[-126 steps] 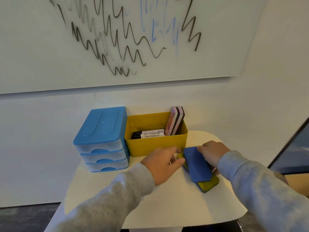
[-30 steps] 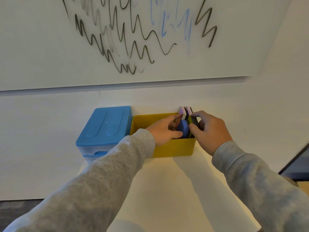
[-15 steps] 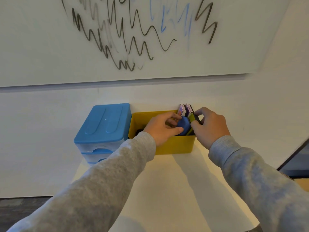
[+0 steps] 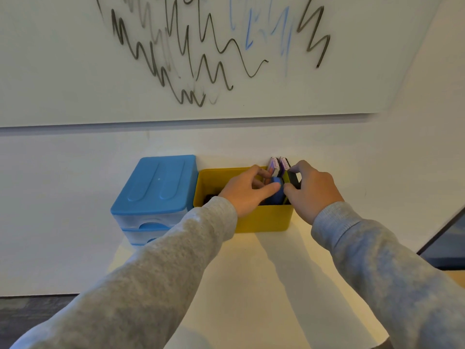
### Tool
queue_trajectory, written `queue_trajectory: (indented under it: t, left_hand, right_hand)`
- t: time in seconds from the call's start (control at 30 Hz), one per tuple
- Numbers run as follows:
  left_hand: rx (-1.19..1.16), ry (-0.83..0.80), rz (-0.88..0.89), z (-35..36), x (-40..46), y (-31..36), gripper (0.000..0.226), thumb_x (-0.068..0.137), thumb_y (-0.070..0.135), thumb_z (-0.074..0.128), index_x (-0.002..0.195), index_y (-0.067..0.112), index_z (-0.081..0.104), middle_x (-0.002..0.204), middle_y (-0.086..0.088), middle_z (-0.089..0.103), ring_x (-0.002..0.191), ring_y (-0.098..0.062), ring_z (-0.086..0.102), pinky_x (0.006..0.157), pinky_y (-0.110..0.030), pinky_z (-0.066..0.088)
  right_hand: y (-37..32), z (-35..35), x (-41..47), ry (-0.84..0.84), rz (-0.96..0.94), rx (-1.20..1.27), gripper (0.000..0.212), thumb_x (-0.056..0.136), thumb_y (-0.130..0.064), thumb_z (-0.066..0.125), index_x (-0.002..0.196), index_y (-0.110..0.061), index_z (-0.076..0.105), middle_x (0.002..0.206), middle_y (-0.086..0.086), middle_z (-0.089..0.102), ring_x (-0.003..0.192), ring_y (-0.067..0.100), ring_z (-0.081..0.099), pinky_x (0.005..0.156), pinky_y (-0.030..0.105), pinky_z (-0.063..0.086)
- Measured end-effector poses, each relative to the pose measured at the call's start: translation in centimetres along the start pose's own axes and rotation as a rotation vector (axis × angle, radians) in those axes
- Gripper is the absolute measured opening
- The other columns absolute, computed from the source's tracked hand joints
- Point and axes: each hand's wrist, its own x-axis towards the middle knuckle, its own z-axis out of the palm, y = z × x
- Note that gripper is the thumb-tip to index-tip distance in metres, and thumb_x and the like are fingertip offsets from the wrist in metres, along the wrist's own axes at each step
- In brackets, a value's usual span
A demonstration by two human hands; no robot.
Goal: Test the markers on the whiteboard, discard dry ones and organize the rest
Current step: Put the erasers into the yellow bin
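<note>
A yellow bin (image 4: pixel 264 220) stands against the wall at the back of the table. My left hand (image 4: pixel 246 192) reaches into it and grips a blue eraser (image 4: pixel 276 193) standing on edge, thumb in front and fingers behind. My right hand (image 4: pixel 314 190) pinches a green eraser with black felt (image 4: pixel 292 178) just to the right of the blue one. Two purple-labelled erasers (image 4: pixel 275 165) stick up behind them. A dark marker end (image 4: pixel 210 197) shows at the bin's left; the rest is hidden by my hand. The whiteboard (image 4: pixel 75 71) above carries black and blue scribbles.
A blue three-drawer unit (image 4: pixel 156 187) stands touching the bin's left side. The cream table top (image 4: pixel 251 285) stretches toward me between my sleeves. A dark panel (image 4: pixel 448 240) leans at the right edge; grey floor (image 4: pixel 30 313) shows at lower left.
The blue and green erasers lay stacked on the table earlier; both hands have carried them into the yellow bin's right end. Over the last second the hands have barely shifted.
</note>
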Motion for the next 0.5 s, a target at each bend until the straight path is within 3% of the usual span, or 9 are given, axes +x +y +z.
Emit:
queue_trajectory:
  t: [0.2,0.37,0.5]
  left_hand:
    - [0.055,-0.031,-0.069,0.5,0.3,0.3,0.041,0.091,0.042,0.068,0.125,0.026,0.052,0.107,0.003,0.067,0.098,-0.015,0.063,0.085,-0.03,0.051]
    - [0.065,-0.017,-0.045,0.2,-0.1,0.1,0.042,0.09,0.043,0.068,0.126,0.028,0.052,0.11,0.005,0.066,0.099,-0.012,0.062,0.078,-0.024,0.046]
    - [0.078,-0.003,0.014,0.0,-0.7,0.3,0.042,0.09,0.041,0.069,0.127,0.027,0.053,0.114,0.005,0.065,0.099,-0.011,0.062,0.081,-0.024,0.048]
  right_hand:
    - [-0.1,0.0,-0.2,-0.005,0.001,-0.032,0.037,0.1,-0.026,0.055,0.136,-0.021,0.046,0.115,0.014,0.062,0.086,0.027,0.061,0.066,0.028,0.047]
    - [-0.1,0.1,-0.4,0.006,-0.004,-0.042,0.038,0.1,-0.027,0.054,0.137,-0.022,0.046,0.115,0.013,0.063,0.087,0.028,0.063,0.067,0.03,0.049]
    - [-0.3,0.2,-0.6,0.013,0.003,-0.046,0.039,0.1,-0.028,0.053,0.139,-0.023,0.046,0.117,0.013,0.063,0.088,0.028,0.062,0.067,0.029,0.049]
